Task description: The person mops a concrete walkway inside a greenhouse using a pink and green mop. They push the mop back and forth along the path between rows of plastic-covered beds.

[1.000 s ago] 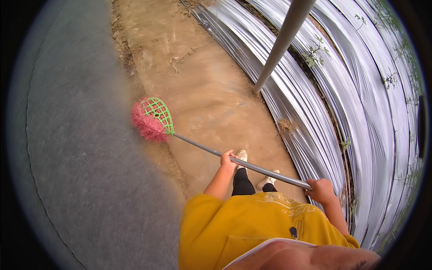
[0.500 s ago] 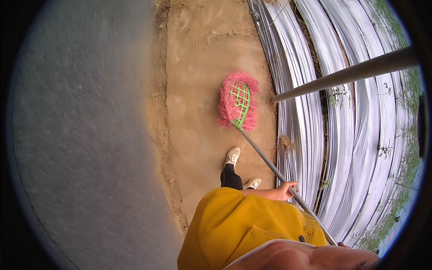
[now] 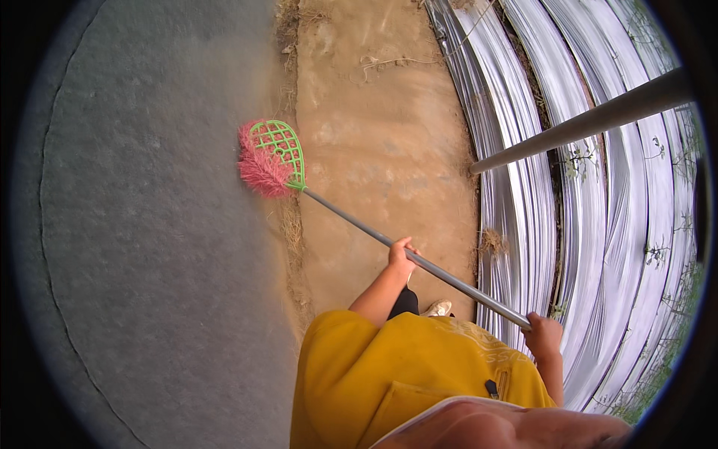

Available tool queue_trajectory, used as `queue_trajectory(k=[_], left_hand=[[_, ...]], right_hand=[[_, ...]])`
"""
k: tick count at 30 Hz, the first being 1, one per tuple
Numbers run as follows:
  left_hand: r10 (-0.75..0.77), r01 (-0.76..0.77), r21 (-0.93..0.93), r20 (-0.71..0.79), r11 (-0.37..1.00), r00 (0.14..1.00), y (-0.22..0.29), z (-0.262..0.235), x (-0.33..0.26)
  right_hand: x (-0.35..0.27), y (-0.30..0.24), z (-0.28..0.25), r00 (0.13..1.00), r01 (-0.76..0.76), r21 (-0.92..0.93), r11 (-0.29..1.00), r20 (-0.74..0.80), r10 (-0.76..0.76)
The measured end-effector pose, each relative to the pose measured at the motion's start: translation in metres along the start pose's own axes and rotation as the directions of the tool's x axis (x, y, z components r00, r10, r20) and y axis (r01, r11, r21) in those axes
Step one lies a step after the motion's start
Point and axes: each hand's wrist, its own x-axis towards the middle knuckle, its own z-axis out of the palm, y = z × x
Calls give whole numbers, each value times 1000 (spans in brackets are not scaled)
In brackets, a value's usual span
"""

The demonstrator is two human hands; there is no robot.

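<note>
Here the broom's grey shaft [image 3: 389, 243] is gripped by both hands. The left hand [image 3: 402, 257] is closed around the shaft about midway along it, and the right hand [image 3: 544, 334] is closed around its upper end, low at the right beside the yellow shirt [image 3: 404, 374].

Half a second ago the broom head lay out over the dirt strip, close to the silver sheeting, and only one hand showed on the shaft. Now the head [image 3: 271, 157] has been swung across to the strip's far edge, where dirt meets grey pavement [image 3: 149, 247]. By that, a sweeping stroke is judged to be under way, with the bristles carried from the sheeting side towards the pavement.

The broom is seen as a long thin grey pole ending in a green plastic lattice, fringed with short pink bristles that point towards the pavement. The head rests at the strip's grassy edge.

Beyond the broom lie the tan dirt strip [image 3: 389, 150], the rows of silver sheeting [image 3: 523, 224] and a slanting grey pole [image 3: 583, 123]. A pale shoe [image 3: 437, 307] shows below the shaft.
</note>
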Motion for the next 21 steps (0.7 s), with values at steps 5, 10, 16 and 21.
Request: queue_trajectory(k=[5, 10, 16, 21], left_hand=[[-229, 222, 97, 64, 970, 971, -88, 27, -25], [-406, 357, 245, 195, 902, 893, -156, 86, -51], [-539, 435, 400, 196, 807, 819, -208, 137, -48], [-495, 391, 386, 217, 835, 842, -157, 124, 16]], right_hand=[[-66, 46, -10, 968, -251, -89, 964, -20, 250], [-122, 53, -68, 918, -355, -38, 934, -203, 340], [-130, 41, -124, 902, -408, -66, 911, -183, 391], [-50, 31, -122, 965, -261, -45, 964, -27, 260]])
